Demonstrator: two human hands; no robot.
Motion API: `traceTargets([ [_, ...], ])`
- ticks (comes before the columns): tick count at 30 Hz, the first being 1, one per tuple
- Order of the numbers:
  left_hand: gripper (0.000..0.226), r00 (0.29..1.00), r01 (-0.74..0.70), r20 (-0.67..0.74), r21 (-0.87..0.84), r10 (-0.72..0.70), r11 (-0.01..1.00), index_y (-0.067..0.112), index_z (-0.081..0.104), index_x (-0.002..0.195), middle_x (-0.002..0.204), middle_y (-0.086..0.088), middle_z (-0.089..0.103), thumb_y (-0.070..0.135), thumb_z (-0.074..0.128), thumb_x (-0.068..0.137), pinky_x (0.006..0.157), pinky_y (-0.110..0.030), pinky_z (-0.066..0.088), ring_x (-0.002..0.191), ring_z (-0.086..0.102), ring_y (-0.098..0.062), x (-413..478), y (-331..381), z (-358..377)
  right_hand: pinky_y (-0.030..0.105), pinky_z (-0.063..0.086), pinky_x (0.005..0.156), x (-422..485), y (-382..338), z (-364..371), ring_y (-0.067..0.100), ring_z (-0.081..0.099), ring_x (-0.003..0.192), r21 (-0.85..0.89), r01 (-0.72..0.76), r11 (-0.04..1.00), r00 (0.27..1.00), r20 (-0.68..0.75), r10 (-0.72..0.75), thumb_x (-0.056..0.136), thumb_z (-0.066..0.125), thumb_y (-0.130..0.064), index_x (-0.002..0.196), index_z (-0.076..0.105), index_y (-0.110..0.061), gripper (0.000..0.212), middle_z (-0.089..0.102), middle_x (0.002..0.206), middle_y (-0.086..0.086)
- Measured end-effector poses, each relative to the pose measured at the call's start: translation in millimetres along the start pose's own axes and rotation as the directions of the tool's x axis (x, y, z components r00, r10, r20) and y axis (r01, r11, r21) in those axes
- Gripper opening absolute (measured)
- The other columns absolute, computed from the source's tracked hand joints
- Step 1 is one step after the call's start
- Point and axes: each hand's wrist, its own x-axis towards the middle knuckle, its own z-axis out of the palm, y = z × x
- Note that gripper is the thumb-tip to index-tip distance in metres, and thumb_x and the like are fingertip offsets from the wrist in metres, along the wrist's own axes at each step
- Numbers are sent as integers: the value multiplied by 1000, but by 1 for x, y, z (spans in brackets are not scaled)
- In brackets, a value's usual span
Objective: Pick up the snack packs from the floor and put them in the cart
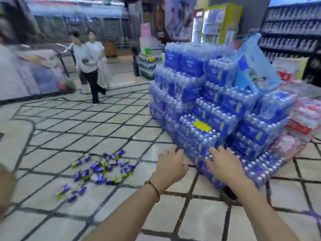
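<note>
Your forearms reach out nearest the camera, over the tiled floor (199, 220). To the left of them, the snack packs (102, 168) lie scattered on the floor, purple and blurred. The scatter runs from near-left toward far-right. Your left hand (171, 165) is empty with fingers spread and is the nearer of the two to the pile, which sits apart on its left. Your right hand (224, 164) is likewise spread and empty, in front of the stacked water packs (217, 108). I cannot make out a cart. I judge you need to swing left and down, leading with the left hand.
</note>
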Motion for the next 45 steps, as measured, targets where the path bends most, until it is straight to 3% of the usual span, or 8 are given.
traceTargets([
  [4, 50, 979, 201, 16, 34, -201, 979, 18, 44, 133, 131, -11, 47, 45, 53, 92, 94, -47, 41, 120, 46, -36, -10, -127, -22, 42, 48, 86, 58, -122, 22, 31, 47, 117, 17, 195, 981, 980, 39, -196, 96, 43, -43, 125, 46, -21, 37, 53, 123, 7],
  [8, 44, 935, 353, 42, -26, -352, 935, 16, 48, 128, 132, -13, 47, 43, 52, 94, 95, -46, 43, 122, 46, -37, -20, -251, -37, 40, 47, 88, 105, -251, 44, 29, 47, 119, 46, 360, 932, 930, 61, -362, 96, 40, -46, 133, 44, -22, 44, 53, 128, 5],
  [13, 46, 874, 486, 44, -55, -485, 872, 18, 45, 135, 135, -11, 47, 39, 50, 95, 95, -44, 41, 124, 43, -35, -26, -387, -53, 41, 48, 88, 158, -390, 68, 29, 47, 118, 91, 473, 876, 872, 95, -480, 97, 40, -46, 135, 42, -23, 44, 52, 128, 4],
  [18, 39, 794, 606, 56, -16, -605, 795, 16, 48, 125, 127, -10, 49, 40, 47, 95, 92, -46, 42, 119, 47, -35, -22, -493, -59, 41, 50, 86, 202, -489, 98, 29, 48, 117, 113, 530, 841, 826, 158, -542, 97, 39, -46, 135, 43, -23, 45, 53, 123, 5],
  [27, 40, 692, 713, 178, -24, -699, 700, 16, 47, 127, 131, -10, 47, 35, 48, 93, 91, -44, 43, 120, 46, -34, 65, -626, -6, 39, 47, 82, 330, -577, 190, 27, 47, 115, 142, 597, 790, 743, 274, -610, 97, 40, -42, 131, 43, -23, 39, 52, 123, 3],
  [31, 52, 638, 753, 201, 43, -744, 657, 17, 38, 140, 140, -11, 44, 42, 46, 95, 91, -43, 43, 124, 47, -34, 117, -682, 26, 35, 45, 84, 404, -612, 239, 25, 46, 118, 136, 620, 773, 719, 296, -629, 97, 39, -42, 133, 42, -21, 41, 51, 125, 2],
  [38, 48, 607, 770, 302, 2, -735, 638, 21, 41, 138, 131, -9, 49, 39, 48, 94, 94, -44, 44, 120, 50, -33, 184, -786, 93, 39, 46, 90, 495, -662, 346, 29, 45, 120, 149, 615, 775, 670, 420, -612, 95, 41, -39, 133, 44, -21, 42, 50, 129, 5],
  [45, 47, 580, 762, 431, 14, -692, 648, 19, 42, 135, 129, -8, 47, 39, 48, 94, 93, -44, 45, 118, 49, -33, 225, -893, 212, 41, 49, 81, 546, -714, 484, 35, 50, 114, 165, 607, 777, 620, 512, -594, 95, 46, -38, 126, 51, -17, 38, 52, 125, 9],
])
